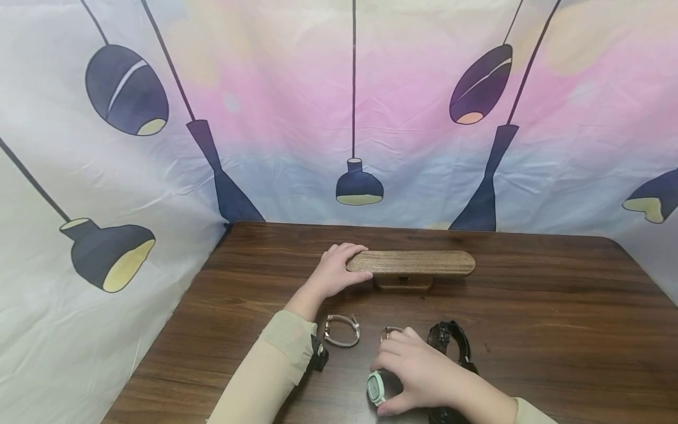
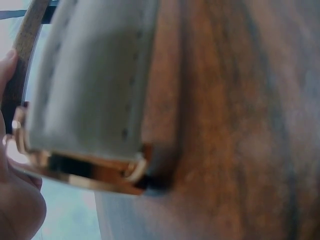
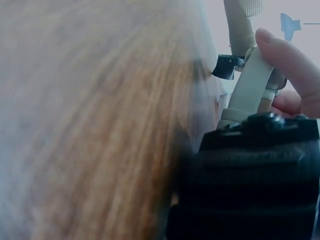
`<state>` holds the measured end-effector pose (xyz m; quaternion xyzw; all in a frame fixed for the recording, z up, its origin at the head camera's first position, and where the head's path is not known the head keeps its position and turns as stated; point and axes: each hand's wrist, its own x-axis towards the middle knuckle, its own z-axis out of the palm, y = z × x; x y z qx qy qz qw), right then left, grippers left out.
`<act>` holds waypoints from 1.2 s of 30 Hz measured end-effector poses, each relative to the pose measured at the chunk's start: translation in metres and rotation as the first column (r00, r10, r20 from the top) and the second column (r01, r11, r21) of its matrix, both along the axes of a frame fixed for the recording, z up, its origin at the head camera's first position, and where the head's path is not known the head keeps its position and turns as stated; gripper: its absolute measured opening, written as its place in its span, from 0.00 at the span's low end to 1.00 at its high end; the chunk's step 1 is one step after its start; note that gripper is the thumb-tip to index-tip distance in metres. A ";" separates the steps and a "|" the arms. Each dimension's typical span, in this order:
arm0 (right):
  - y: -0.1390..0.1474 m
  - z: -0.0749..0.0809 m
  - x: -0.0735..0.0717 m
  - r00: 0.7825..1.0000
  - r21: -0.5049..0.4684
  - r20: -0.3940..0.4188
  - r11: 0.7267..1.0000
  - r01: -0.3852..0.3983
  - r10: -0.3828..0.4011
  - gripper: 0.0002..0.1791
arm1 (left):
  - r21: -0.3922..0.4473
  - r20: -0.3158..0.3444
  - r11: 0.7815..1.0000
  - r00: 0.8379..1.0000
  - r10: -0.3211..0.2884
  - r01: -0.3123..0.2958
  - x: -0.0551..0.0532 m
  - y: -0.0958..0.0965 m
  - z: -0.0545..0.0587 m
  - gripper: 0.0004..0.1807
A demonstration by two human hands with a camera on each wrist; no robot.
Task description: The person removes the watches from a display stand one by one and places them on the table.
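At the back of the table, a brown wooden stand has a long bar with rounded ends on a small base. My left hand grips the bar's left end, thumb along the near side and fingers on the far side. My right hand holds a pale mint digital wristwatch between thumb and fingers, low over the front of the table. Its pale strap shows under the thumb in the right wrist view. Just behind that hand, a small wristwatch is partly hidden by the fingers.
Between the hands lies a grey-strapped wristwatch; its stitched strap looms large in the left wrist view. Right of the right hand stands a chunky black wristwatch, with another black watch below the wrist. A printed curtain hangs behind the table.
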<state>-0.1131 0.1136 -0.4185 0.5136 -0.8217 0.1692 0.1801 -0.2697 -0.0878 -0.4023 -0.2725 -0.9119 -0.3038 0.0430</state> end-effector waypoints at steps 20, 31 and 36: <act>-0.004 -0.003 0.003 1.000 0.020 0.020 1.000 0.007 -0.007 0.26 | 0.004 0.008 1.000 1.000 0.002 -0.002 0.000 0.000 -0.001 0.35; -0.004 -0.003 0.003 0.999 0.061 0.032 0.998 0.029 -0.031 0.26 | 0.012 0.006 1.000 1.000 0.005 -0.005 0.000 0.001 -0.001 0.34; -0.004 -0.005 0.003 0.998 0.088 0.048 0.995 0.035 -0.039 0.26 | 0.005 0.010 1.000 1.000 0.010 -0.010 0.001 0.001 -0.001 0.34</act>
